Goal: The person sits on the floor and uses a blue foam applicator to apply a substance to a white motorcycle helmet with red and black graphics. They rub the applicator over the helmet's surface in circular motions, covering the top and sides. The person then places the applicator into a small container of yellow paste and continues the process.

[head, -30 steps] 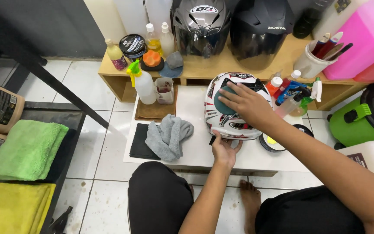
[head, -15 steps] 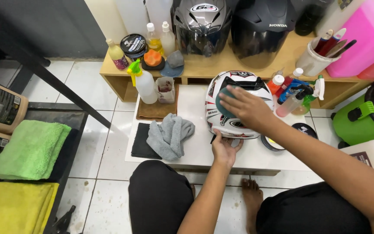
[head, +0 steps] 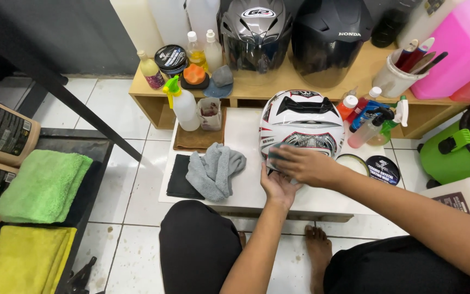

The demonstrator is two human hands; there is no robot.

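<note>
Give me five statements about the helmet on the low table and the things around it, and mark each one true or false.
1. The right hand presses a dark green pad against the lower front of the white helmet. True.
2. The left hand rests on the grey cloth. False: it steadies the helmet's bottom edge, and the cloth lies apart to its left.
3. A white spray bottle with a green trigger stands at the table's far left corner. True.
4. Both helmets on the wooden shelf are white. False: one is grey and black, the other black.
5. The folded green towel lies on the white table. False: it sits off to the left, above a yellow towel.
</note>
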